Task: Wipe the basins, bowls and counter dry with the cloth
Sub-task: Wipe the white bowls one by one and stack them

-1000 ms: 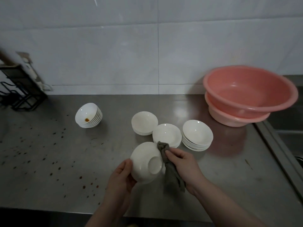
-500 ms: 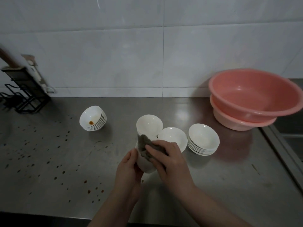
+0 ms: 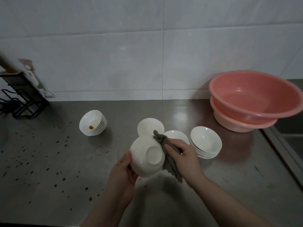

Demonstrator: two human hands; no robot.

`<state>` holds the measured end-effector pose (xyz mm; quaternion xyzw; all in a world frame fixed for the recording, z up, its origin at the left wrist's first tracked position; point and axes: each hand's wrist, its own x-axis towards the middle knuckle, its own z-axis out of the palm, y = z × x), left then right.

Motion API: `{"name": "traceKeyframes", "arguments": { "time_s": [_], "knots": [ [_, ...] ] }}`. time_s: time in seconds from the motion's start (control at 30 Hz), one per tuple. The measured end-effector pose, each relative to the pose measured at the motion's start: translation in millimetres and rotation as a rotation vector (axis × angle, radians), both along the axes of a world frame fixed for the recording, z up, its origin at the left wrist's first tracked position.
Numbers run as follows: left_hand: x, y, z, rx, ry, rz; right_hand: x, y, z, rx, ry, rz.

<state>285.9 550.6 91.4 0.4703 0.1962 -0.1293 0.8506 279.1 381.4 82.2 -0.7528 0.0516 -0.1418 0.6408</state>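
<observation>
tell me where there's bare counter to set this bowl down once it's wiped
Bare steel lies right of the stack of bowls, in front of the pink basins, and between the tilted stained stack and the wall. It is crowded around the middle bowls. The left counter is spattered with drops.

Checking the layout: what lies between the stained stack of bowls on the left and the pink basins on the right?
In the head view, between the stained stack and the pink basins stand three white bowl piles on the counter.

Bowl [image 3: 176, 136] half behind cloth [image 3: 167, 154]
</observation>
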Motion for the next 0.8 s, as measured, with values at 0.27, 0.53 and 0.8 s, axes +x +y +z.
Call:
{"name": "traceKeyframes", "arguments": {
  "time_s": [0.27,0.53,0.8],
  "knots": [
    [-1,17,-2,0.875,-0.666,-0.17,5,8,13,0.413,0.463,0.029],
    [6,19,-39,1.414,-1.337,-0.481,-9,20,-6,0.568,0.565,-0.117],
    [24,10,-41,1.103,-1.088,-0.235,2,24,-24,0.611,0.497,-0.295]
  ]
}}
